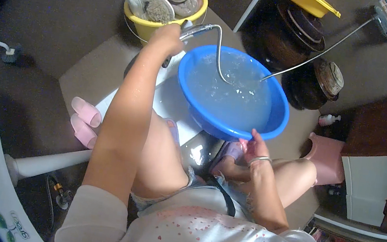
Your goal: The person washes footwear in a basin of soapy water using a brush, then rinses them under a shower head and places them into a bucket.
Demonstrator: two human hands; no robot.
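A blue plastic basin (pixel 278 114) holds cloudy water and is tilted over a white surface (pixel 167 97) between the knees. Up by its far left rim, my left hand (pixel 168 39) is closed around a chrome shower handset (pixel 195 30). From there the metal hose (pixel 220 50) bends down into the water and rises again towards the upper right wall. My right hand (pixel 255 148), with a bangle at the wrist, grips the near rim of the basin, its fingers partly hidden below. Whatever may lie under the cloudy water cannot be seen.
Behind my left hand stands a yellow bucket (pixel 142 21) of shoes. Pink slippers (pixel 84 120) lie on the left floor near a white pipe (pixel 54 162). Dark glazed jars (pixel 283 33) and a yellow basin (pixel 308 1) are at the upper right; a pink stool (pixel 325 160) stands right.
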